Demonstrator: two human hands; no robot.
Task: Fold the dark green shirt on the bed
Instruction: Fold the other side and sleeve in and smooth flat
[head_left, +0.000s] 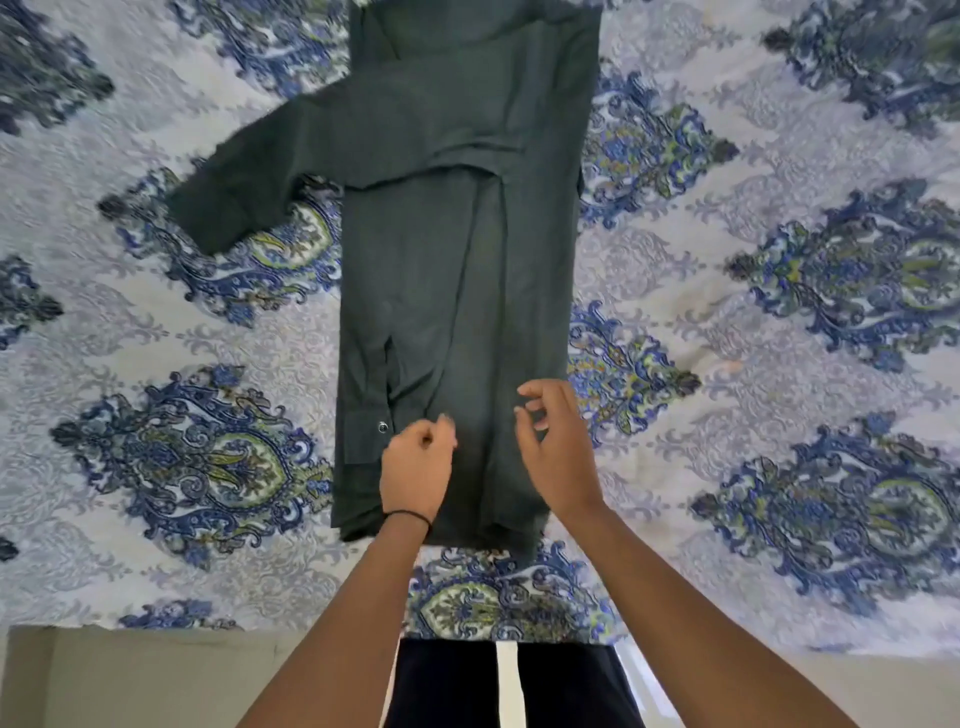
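shirt: dark green shirt (447, 291) lies flat on the bed (779, 322), lengthwise, hem at the near edge, collar end at the far edge and partly out of view
fold state: both sides look turned in to a narrow strip; one sleeve (234, 187) sticks out toward the bed's left side, cuff lying on the bedspread
step: judged as tidying the hem end, then bringing that loose sleeve in before the bottom-up fold
how to do it well: pinch both hem corners evenly, keep the side edges parallel, smooth the middle ridge so no bulge gets folded in; lay the sleeve along the strip, not across it
left hand (415, 467): over the shirt near the hem, left of centre, knuckles up, fingers curled closed; cannot tell if cloth is pinched
right hand (556, 441): above the shirt's right edge, fingers loosely spread and bent, holding nothing, seems just off the cloth
arms: both forearms reach in from the near edge, roughly parallel, thin band on the left wrist
risk: uneven pull skews the strip
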